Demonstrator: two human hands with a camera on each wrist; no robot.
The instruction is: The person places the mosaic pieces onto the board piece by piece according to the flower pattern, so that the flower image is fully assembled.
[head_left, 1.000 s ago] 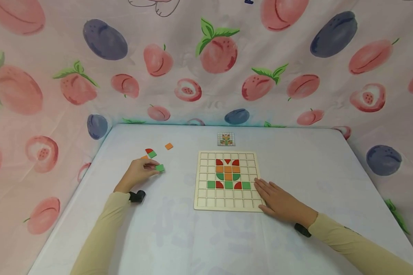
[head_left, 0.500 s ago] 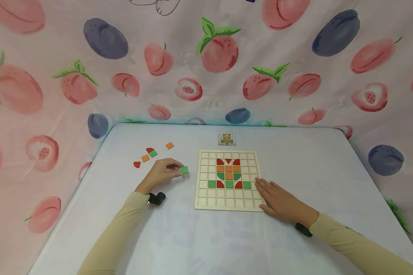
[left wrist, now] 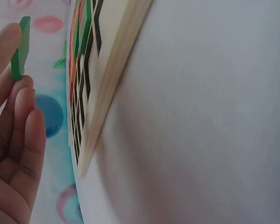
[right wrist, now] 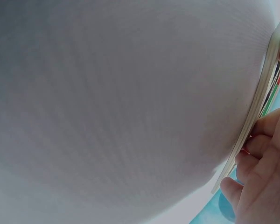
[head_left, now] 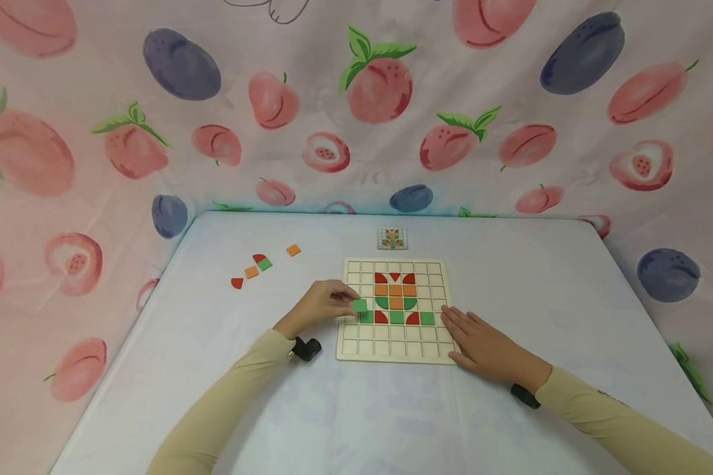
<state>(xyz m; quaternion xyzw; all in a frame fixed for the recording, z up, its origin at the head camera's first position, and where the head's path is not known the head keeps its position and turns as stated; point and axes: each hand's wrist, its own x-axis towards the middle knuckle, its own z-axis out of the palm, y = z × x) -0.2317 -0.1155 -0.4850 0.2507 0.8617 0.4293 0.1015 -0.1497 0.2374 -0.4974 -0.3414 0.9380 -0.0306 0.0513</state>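
Observation:
A pale wooden grid board [head_left: 347, 349] lies on the table with red, orange and green tiles set in a pattern in its upper middle. My left hand [head_left: 326, 305] pinches a green square tile [head_left: 359, 305] just above the board's left columns; the left wrist view shows that tile [left wrist: 19, 48] edge-on at my fingertips beside the board's edge [left wrist: 113, 84]. My right hand [head_left: 481, 343] lies flat with straight fingers on the board's right edge, and in the right wrist view its fingers [right wrist: 263, 163] touch the board's rim [right wrist: 259, 102].
Loose tiles sit at the table's left: a red quarter piece [head_left: 237, 283], an orange square [head_left: 251, 272], a red and green pair [head_left: 262, 262] and another orange square [head_left: 293, 250]. A small pattern card [head_left: 392, 238] lies behind the board. Fruit-print cloth walls surround the table.
My left hand has carried the green tile rightwards from the loose pile to the board's left side. The right hand has stayed on the board's edge.

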